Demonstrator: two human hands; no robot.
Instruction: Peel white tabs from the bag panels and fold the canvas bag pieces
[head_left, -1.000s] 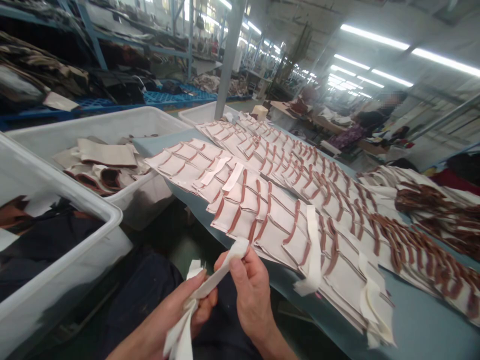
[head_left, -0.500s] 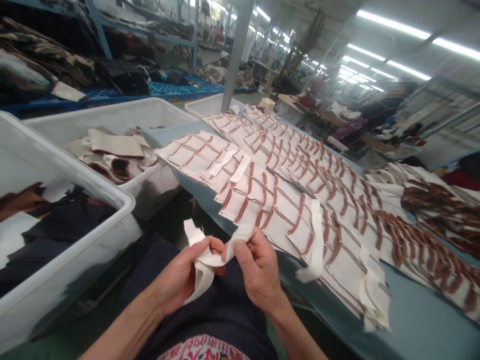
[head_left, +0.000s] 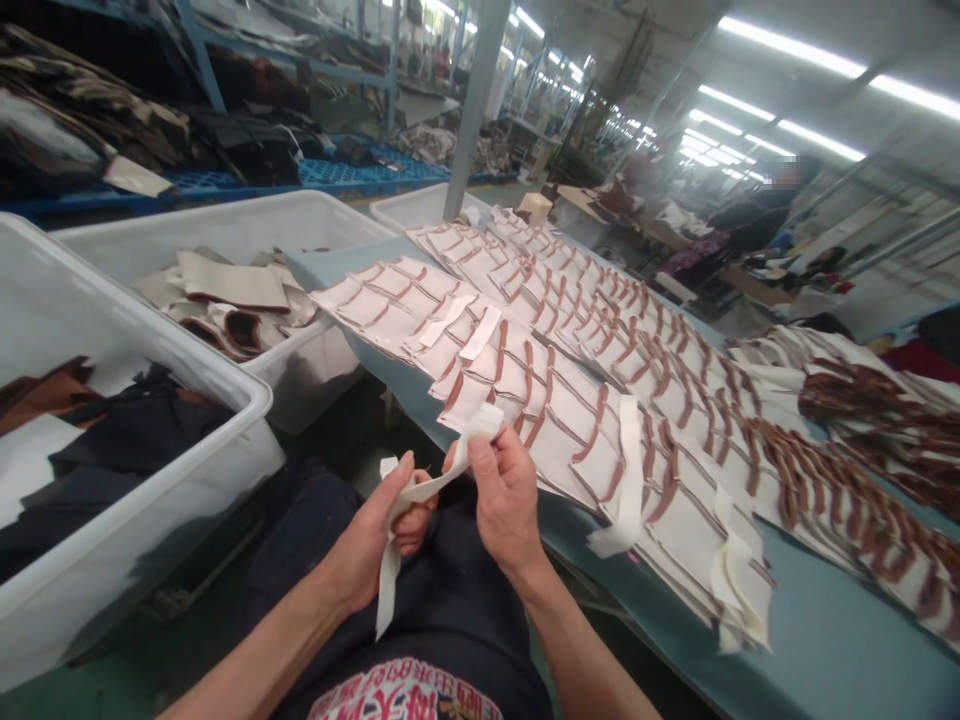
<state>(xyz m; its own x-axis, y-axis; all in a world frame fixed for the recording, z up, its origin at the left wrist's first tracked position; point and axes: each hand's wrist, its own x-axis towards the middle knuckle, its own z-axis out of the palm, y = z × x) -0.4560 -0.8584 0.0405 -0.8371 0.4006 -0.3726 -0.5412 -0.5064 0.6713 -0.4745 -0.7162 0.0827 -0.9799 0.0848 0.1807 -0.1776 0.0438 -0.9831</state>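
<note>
Both my hands hold one white fabric strip [head_left: 390, 575] over my lap, just short of the table edge. My left hand [head_left: 382, 535] pinches its lower part, and the tail hangs down past my wrist. My right hand [head_left: 501, 495] pinches the upper end between thumb and fingers, close to the nearest cream fabric pieces with brown trim [head_left: 555, 420]. Those pieces lie overlapped in long rows on the blue-grey table [head_left: 825, 650]. More white strips [head_left: 628, 480] lie draped across the rows.
Two white plastic bins stand to my left: the near one [head_left: 187, 480] holds dark cloth, the far one [head_left: 330, 225] holds cream and brown pieces. A grey pillar [head_left: 472, 100] rises behind the table. A person [head_left: 742, 225] works at benches far right. Shelving fills the left background.
My hands rose from low in my lap toward the table edge. The strip, first stretched long between them, then folded, now runs short between my hands with its tail hanging.
</note>
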